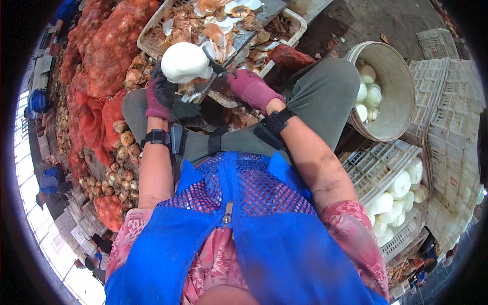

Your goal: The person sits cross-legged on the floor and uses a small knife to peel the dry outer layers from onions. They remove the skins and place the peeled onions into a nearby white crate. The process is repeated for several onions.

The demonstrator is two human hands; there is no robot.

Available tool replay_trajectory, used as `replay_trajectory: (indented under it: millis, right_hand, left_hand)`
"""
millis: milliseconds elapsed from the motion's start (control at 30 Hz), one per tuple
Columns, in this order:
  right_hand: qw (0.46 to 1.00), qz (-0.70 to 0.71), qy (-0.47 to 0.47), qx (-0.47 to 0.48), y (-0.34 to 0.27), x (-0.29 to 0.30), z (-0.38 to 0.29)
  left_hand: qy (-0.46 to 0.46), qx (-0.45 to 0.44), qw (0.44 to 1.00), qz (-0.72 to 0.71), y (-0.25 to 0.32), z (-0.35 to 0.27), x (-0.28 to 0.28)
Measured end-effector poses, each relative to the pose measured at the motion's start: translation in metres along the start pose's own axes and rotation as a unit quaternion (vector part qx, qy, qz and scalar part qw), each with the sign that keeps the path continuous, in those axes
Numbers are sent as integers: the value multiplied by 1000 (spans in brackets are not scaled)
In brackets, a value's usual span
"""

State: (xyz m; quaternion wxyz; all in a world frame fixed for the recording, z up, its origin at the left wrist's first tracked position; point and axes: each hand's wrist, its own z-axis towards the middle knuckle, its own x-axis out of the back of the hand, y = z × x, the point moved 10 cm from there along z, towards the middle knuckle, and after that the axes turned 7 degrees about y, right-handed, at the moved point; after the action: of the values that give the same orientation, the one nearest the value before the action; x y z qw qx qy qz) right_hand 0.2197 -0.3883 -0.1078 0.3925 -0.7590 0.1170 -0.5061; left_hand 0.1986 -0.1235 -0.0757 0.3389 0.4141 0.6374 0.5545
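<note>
My left hand (162, 89), in a maroon glove with a dark palm, grips a large peeled white onion (185, 63) from its left side. Beside the onion's right edge, my right hand (248, 85), in a matching glove, is closed on a dark object, perhaps a knife handle (225, 76); a dark narrow part reaches up toward the onion. Onion skins (213, 32) and cut layers fill a plastic crate (146, 28) just beyond my hands. A dark board (244, 40) lies across this crate. Scraps hang below the onion.
Red mesh sacks of onions (106, 49) and loose unpeeled onions (126, 146) lie at left. At right stand a round bucket (398, 91) with peeled onions (373, 95), a crate (404, 236) of peeled onions and stacked crates (450, 126). Another person (95, 261) is at far lower left.
</note>
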Motion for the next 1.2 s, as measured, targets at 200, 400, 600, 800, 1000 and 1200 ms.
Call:
replay_trajectory:
  millis: [200,400,600,800,1000,1200]
  right_hand:
    - [995,-44,67,66,-39,53,-23]
    - [997,-12,40,63,-66,48,-47]
    - [997,20,79,12,-38,-37,-23]
    - [993,-42,97,58,-47,-11,-41]
    - [989,-7,131,70,-67,18,-65]
    - [993,80,42,-72,-32,-40,-38]
  left_hand:
    - [-37,-229,874,426,35,-15,-24]
    - [-50,-277,884,374,32,-21,-17]
    - [10,51,997,-63,3,-10,-6]
    - [-18,-247,805,539,52,-28,-30]
    - [-20,21,992,-119,-5,-3,-14]
    - [-51,-138,985,94,-5,6,-3]
